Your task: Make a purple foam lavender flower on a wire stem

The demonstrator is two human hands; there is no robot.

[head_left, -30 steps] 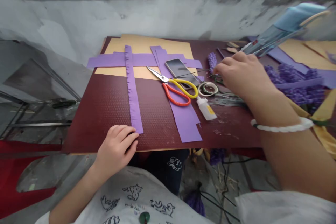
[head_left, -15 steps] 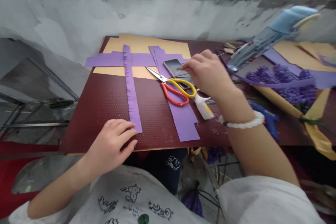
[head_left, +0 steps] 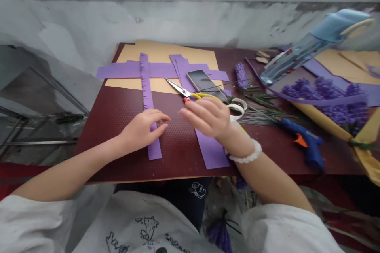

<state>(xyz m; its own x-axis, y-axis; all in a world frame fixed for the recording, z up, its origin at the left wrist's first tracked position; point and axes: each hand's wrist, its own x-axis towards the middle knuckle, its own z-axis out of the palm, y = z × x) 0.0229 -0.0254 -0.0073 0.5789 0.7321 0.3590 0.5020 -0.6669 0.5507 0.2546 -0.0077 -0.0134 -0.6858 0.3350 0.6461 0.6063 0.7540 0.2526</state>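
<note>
Two bare hands over a dark maroon textured board (head_left: 118, 166): the left hand (head_left: 145, 128), empty with its fingers loosely curled, lies across a fringed purple paper strip (head_left: 147, 87), left of steel scissors with yellow and red handles (head_left: 176, 87). The right hand (head_left: 208, 116), open and holding nothing visible, is over those scissors' handles (whether it touches them cannot be told), a black smartphone (head_left: 204, 85) just beyond the scissors.
</note>
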